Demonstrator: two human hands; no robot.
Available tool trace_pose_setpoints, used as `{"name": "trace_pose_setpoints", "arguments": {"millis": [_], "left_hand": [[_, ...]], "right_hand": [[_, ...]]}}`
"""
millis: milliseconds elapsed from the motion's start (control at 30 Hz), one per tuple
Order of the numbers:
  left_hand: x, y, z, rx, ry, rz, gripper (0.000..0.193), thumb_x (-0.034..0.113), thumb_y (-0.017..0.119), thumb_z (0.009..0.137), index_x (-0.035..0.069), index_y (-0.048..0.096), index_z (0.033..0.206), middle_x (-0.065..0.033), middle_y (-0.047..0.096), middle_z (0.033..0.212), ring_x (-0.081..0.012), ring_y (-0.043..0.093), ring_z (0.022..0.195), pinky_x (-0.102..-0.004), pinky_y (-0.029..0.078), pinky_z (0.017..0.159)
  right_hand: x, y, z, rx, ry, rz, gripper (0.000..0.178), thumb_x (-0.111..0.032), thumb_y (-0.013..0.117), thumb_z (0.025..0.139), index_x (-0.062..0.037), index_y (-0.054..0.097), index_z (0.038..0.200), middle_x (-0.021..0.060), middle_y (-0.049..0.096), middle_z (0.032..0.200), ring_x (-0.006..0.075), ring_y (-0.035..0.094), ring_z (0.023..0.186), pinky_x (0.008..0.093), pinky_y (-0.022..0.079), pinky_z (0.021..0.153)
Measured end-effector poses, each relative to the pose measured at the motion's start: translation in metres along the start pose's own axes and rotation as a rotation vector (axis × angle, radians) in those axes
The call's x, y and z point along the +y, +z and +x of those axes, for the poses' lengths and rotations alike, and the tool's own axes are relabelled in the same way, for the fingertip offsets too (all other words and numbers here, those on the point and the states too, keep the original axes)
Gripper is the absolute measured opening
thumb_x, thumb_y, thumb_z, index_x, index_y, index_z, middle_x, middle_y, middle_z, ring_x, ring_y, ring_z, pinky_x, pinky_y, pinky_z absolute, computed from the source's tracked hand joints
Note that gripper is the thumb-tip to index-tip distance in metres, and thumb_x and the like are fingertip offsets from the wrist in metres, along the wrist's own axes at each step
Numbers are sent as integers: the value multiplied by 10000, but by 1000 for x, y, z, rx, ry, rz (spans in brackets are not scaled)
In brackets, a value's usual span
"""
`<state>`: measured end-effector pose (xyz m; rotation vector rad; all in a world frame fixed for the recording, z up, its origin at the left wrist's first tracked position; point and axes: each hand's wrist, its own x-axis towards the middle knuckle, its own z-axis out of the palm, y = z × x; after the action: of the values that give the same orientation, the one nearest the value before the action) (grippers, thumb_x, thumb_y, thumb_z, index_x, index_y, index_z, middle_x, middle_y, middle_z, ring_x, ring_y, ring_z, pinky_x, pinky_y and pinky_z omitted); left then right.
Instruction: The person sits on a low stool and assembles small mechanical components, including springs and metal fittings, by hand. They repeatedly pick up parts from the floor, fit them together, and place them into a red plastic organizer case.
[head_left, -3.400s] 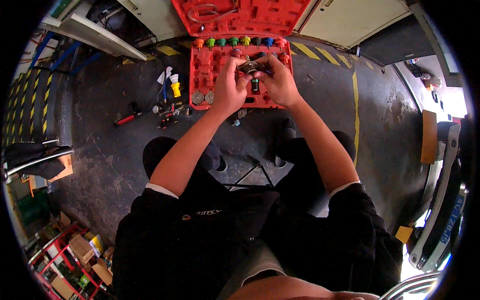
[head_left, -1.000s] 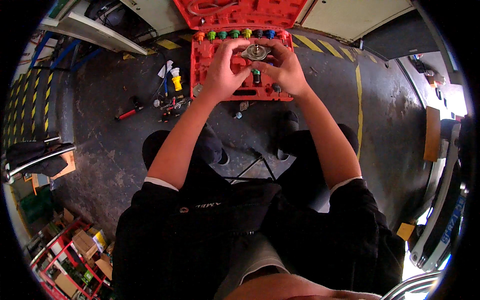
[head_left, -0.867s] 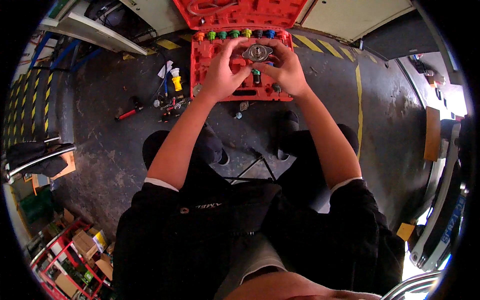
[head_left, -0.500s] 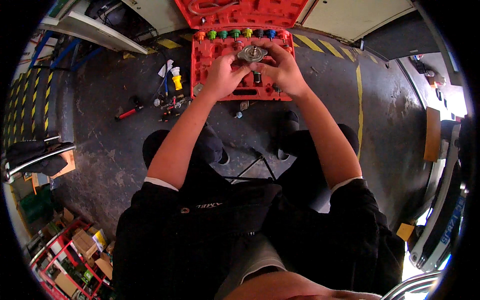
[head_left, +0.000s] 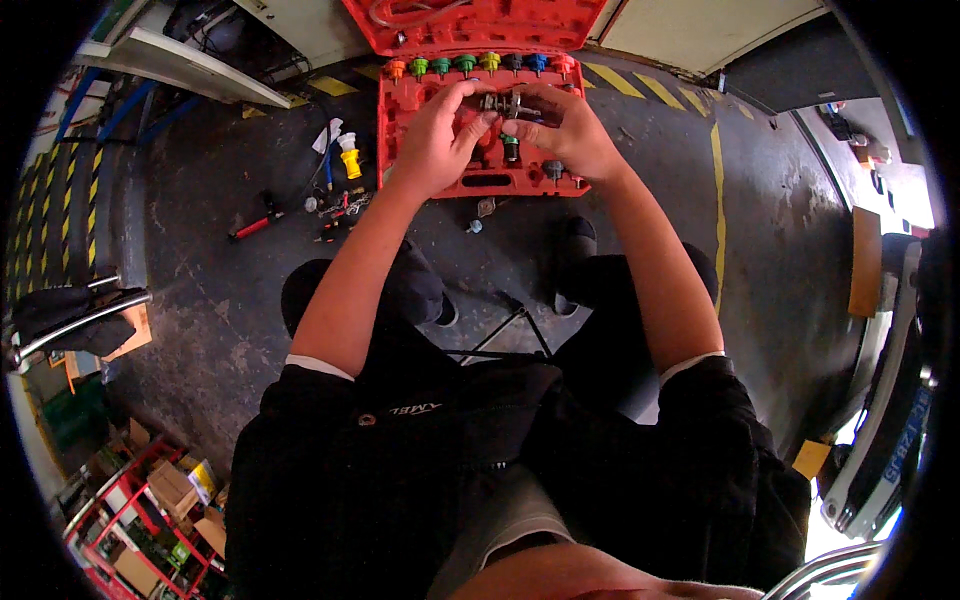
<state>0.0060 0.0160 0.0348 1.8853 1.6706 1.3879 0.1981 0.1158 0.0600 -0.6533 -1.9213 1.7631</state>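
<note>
In front of me, over an open red case (head_left: 520, 188), both hands hold a metal radiator cap fitting (head_left: 514, 105) turned on its side. My left hand (head_left: 438, 140) has thumb and fingers closed on its left end. My right hand (head_left: 578, 140) grips the right side, partly covering it. A row of coloured caps lines the case's far edge, among them an orange cap (head_left: 396, 69), a yellow cap (head_left: 490, 62) and a blue cap (head_left: 538, 64). Just below the fitting, a green and black piece (head_left: 511, 150) sits in the case. My hands hide the case's middle.
The raised red lid (head_left: 480, 36) holds a clear hose. Left of the case lie a yellow and white connector (head_left: 349, 162), a red-handled tool (head_left: 256, 226) and assorted metal parts (head_left: 345, 206). A small metal cap (head_left: 486, 206) and a pale blue piece (head_left: 474, 227) lie nearer me.
The fitting has tipped from facing up to lying edge-on between my hands. My right hand has shifted slightly right and down. The case stays where it was.
</note>
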Motion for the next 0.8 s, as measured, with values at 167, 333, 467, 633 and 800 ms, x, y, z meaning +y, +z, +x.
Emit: {"name": "trace_pose_setpoints", "arguments": {"millis": [167,333,467,633,800], "left_hand": [[5,-1,0,-34,-104,-150,253,200,579,1014,21,581,1193,-168,688,1066,-294,689,953,-374,527,841],[5,3,-5,18,-80,139,261,196,598,987,18,556,1174,-186,685,1022,-387,666,936,-453,527,789],[10,3,-4,76,25,290,218,217,545,1008,28,569,1114,-190,672,980,-400,652,885,-473,516,748],[8,3,-6,65,-21,278,248,249,477,1038,29,593,1038,-188,660,906,-410,641,821,-485,505,709],[2,5,-7,61,-38,240,273,258,447,1054,32,596,1020,-201,659,876,-415,639,820,-492,500,695]], "right_hand": [[1,9,0,19,-108,77,604,-222,776,892,22,519,1382,103,674,1193,187,643,1094,340,520,957],[9,12,1,17,-43,12,585,-257,751,913,19,527,1379,119,664,1229,175,638,1098,333,518,965],[10,16,0,23,-115,-63,538,-264,735,922,14,559,1348,121,672,1241,168,640,1097,338,520,953],[3,18,-3,-7,-202,-344,508,-209,747,889,-48,586,1342,141,690,1223,260,665,1137,365,521,951],[8,19,-2,55,-360,-475,511,-172,768,842,-107,612,1325,121,685,1232,329,648,1141,410,523,965]]}}
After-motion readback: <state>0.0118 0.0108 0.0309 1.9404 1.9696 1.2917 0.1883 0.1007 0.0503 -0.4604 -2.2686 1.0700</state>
